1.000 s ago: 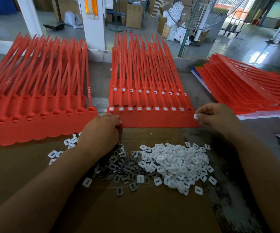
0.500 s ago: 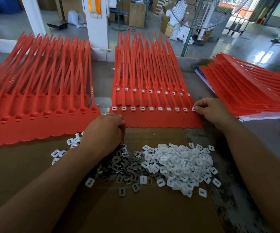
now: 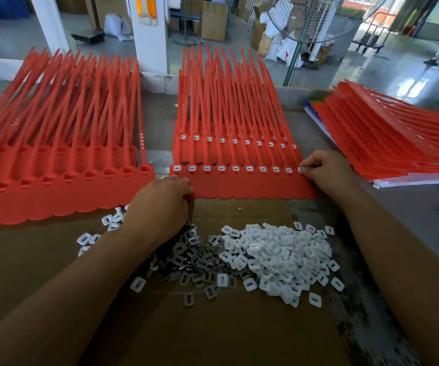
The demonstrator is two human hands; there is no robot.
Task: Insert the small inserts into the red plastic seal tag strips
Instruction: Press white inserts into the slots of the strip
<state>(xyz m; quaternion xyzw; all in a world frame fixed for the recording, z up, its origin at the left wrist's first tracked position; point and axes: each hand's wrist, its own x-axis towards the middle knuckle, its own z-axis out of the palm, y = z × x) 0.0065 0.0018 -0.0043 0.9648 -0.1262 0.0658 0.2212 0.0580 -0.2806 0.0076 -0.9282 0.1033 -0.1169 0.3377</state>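
**Last insert at the right end of the middle strip**

In the middle of the table (image 3: pixel 411 207), a red strip (image 3: pixel 239 184) of seal tags, lying flat, tails pointing away. In its front row of pockets, seated inserts (image 3: pixel 221 168), one white piece per pocket. At the last pocket on the right end, a white insert (image 3: pixel 300 169), pinched between thumb and forefinger of the right hand (image 3: pixel 326 173), other fingers curled. At the near left corner of the same strip, the left hand (image 3: pixel 164 207), fingers curled down, knuckles touching the red edge. Fingertips hidden, so impossible to tell if gripping anything.

One second ago, right hand with the insert just off the strip end, nearer to the body; now right at the end pocket. Left hand in the same place as before.

Just before the strip, on a cardboard sheet (image 3: pixel 226 331), a pile of loose white inserts (image 3: pixel 279 257). Touching it on the left, grey metal pieces (image 3: pixel 194 260), partly covered by the left forearm. On the left, a left stack (image 3: pixel 54 191) of red strips with open pockets. On the right, a right stack (image 3: pixel 397 143) on white papers (image 3: pixel 418 179). Behind the table, a white pillar (image 3: pixel 149 48) and a fan (image 3: pixel 316 17).
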